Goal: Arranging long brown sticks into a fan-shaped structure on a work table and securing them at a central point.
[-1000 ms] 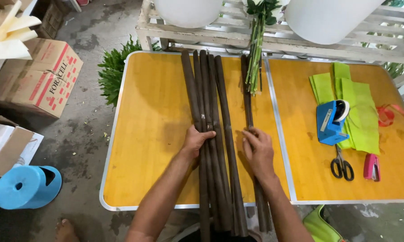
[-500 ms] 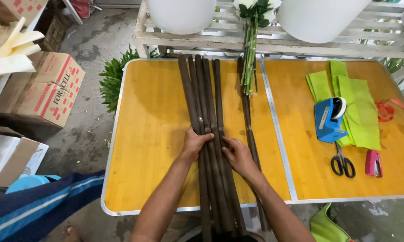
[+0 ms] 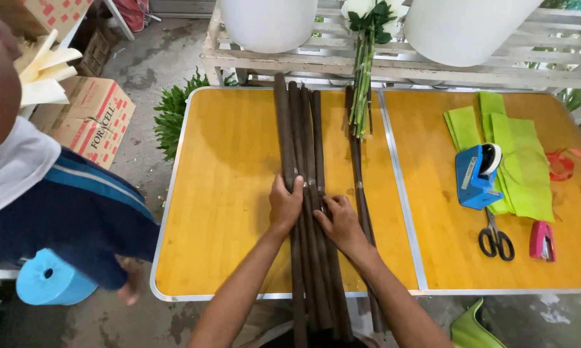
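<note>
Several long dark brown sticks (image 3: 301, 122) lie bundled lengthwise down the middle of a yellow folding table (image 3: 226, 193). My left hand (image 3: 286, 205) rests palm down on the bundle's left side. My right hand (image 3: 341, 222) presses on its right side, fingers spread across the sticks. One separate dark stick (image 3: 357, 174) lies just right of the bundle. White flowers with long green stems (image 3: 364, 71) lie at the table's far edge.
Right half of the table holds green cloth sheets (image 3: 519, 154), a blue tape dispenser (image 3: 477, 175), scissors (image 3: 495, 240) and a pink stapler (image 3: 541, 240). Another person in blue and white (image 3: 52, 206) stands at left. Cardboard boxes (image 3: 90, 119), a blue roll (image 3: 49, 280), white tubs (image 3: 268, 22).
My hands have drawn the sticks closer together, the right hand moving left onto the bundle. A person in blue has stepped in at the left.
</note>
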